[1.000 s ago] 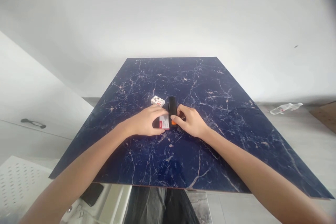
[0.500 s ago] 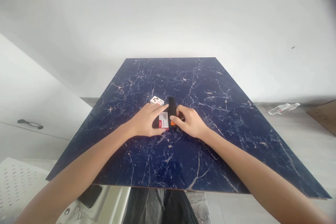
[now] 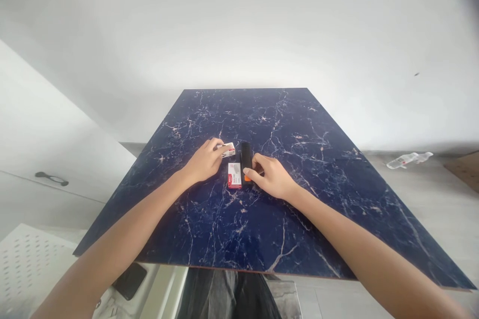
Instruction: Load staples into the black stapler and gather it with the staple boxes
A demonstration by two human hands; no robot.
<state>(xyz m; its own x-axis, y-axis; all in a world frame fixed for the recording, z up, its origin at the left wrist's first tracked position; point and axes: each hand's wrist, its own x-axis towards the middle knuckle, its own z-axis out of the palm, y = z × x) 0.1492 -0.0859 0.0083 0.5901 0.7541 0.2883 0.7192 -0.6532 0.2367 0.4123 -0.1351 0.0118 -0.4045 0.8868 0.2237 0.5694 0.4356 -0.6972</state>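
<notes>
Black stapler point(image 3: 246, 162) and two small boxes mid-table, a hand on each side.
Right hand point(image 3: 270, 177) grips the stapler's near end; left hand point(image 3: 204, 161) pinches the far small white box point(image 3: 228, 149). Steadying the stapler flat seems wise, with the red-and-white box point(image 3: 234, 175) lying just beside it on the marble table point(image 3: 299, 199).

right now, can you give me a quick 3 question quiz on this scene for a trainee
1. True or false: the left hand touches the small white box.
2. Which hand rests on the black stapler? A left, B right
3. What lies flat between the hands, beside the stapler, on the blue marble table?

Key: 1 true. 2 B, the right hand. 3 the red and white box.
</notes>
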